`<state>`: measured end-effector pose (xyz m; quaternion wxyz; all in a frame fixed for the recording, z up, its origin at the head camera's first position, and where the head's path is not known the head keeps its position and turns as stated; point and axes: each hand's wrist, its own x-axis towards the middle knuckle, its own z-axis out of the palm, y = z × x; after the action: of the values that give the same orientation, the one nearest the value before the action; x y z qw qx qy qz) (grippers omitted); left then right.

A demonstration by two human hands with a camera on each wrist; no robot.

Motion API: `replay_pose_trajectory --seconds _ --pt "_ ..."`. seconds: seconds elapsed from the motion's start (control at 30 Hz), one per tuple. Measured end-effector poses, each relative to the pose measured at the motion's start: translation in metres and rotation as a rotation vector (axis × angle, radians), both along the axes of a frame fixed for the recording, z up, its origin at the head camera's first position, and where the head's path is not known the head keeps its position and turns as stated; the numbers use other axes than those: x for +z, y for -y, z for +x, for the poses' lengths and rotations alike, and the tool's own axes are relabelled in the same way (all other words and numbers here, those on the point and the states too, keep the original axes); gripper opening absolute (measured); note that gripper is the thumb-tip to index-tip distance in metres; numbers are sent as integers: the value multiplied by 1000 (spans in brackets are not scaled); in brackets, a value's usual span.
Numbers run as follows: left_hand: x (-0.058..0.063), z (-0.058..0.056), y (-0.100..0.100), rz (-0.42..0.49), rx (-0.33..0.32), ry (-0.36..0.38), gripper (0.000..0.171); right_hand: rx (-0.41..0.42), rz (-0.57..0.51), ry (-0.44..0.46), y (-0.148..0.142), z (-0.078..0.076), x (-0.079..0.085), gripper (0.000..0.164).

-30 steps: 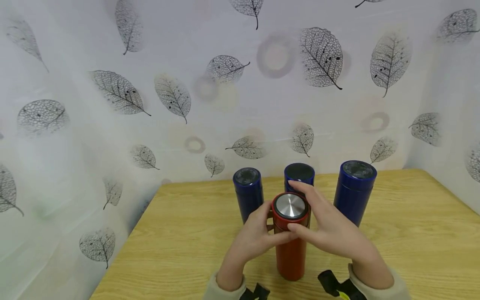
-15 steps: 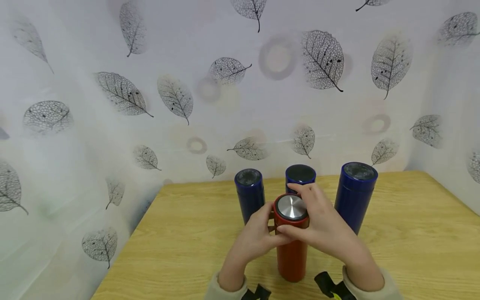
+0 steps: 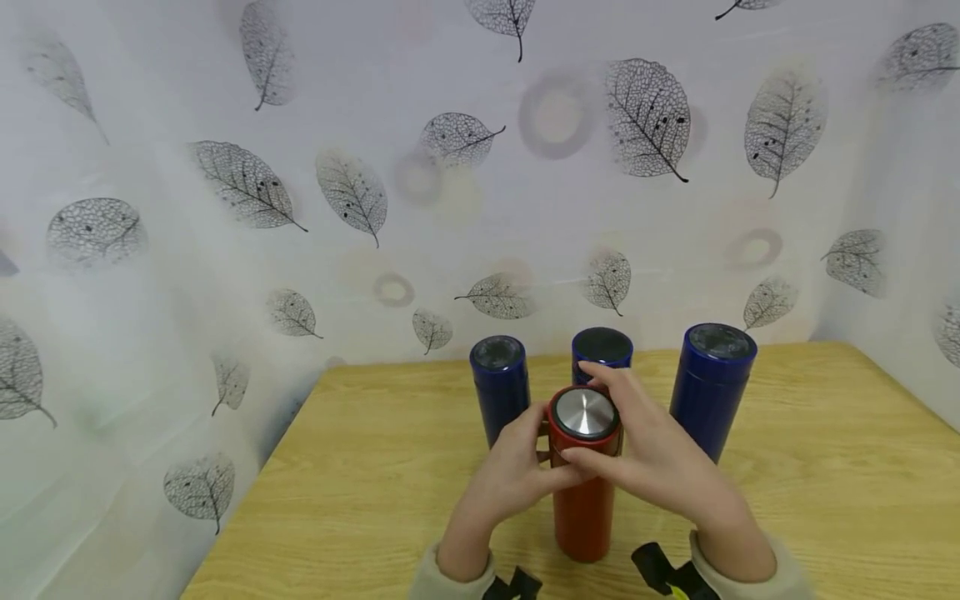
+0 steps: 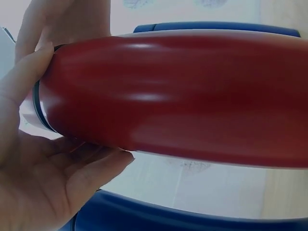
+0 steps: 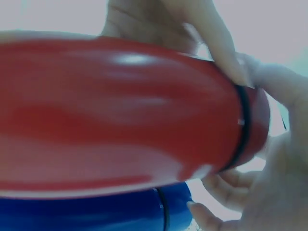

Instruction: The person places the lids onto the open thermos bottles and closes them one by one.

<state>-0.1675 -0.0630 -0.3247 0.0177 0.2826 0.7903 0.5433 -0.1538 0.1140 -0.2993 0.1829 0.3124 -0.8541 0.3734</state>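
A red thermos point(image 3: 583, 521) with a shiny silver-topped lid point(image 3: 585, 414) stands upright in front of me. My left hand point(image 3: 504, 477) grips its upper body from the left, thumb across the front and fingers behind. Around the lid from the right curls my right hand point(image 3: 663, 454), its thumb crossing the front and its fingers on the far side. In the right wrist view, a dark ring point(image 5: 240, 127) marks the seam between lid and body, with the left thumb lying right by it. Both thumbs overlap near the seam in the head view.
Three dark blue thermoses stand behind the red one: one at left point(image 3: 501, 392), one at middle point(image 3: 602, 346) partly hidden by the right hand, and one at right point(image 3: 708, 396). The wooden table point(image 3: 360, 483) runs back to a leaf-patterned curtain point(image 3: 480, 208).
The right hand first turned inward around the lid, its thumb sliding left, then turned part of the way back with the index finger stretching out. The left hand keeps its hold on the thermos.
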Motion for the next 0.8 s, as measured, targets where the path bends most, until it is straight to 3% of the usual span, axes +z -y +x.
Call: replay_pose_trajectory --seconds 0.07,0.17,0.43,0.6,0.7,0.8 --pt "0 0 0 0 4 1 54 -50 -3 -14 3 -2 -2 77" --pt "1 1 0 -11 13 -3 55 -58 -2 -11 4 -2 -4 78" --pt "0 0 0 -9 14 -63 67 88 -15 44 -6 1 3 70" --pt "-2 -1 -1 46 -15 -136 67 11 -28 28 -1 1 1 69" --pt "-1 0 -1 58 -10 -141 67 -63 -29 16 4 -2 -1 72" --pt "-1 0 -1 56 -5 -119 68 -78 -22 4 5 -3 -4 74"
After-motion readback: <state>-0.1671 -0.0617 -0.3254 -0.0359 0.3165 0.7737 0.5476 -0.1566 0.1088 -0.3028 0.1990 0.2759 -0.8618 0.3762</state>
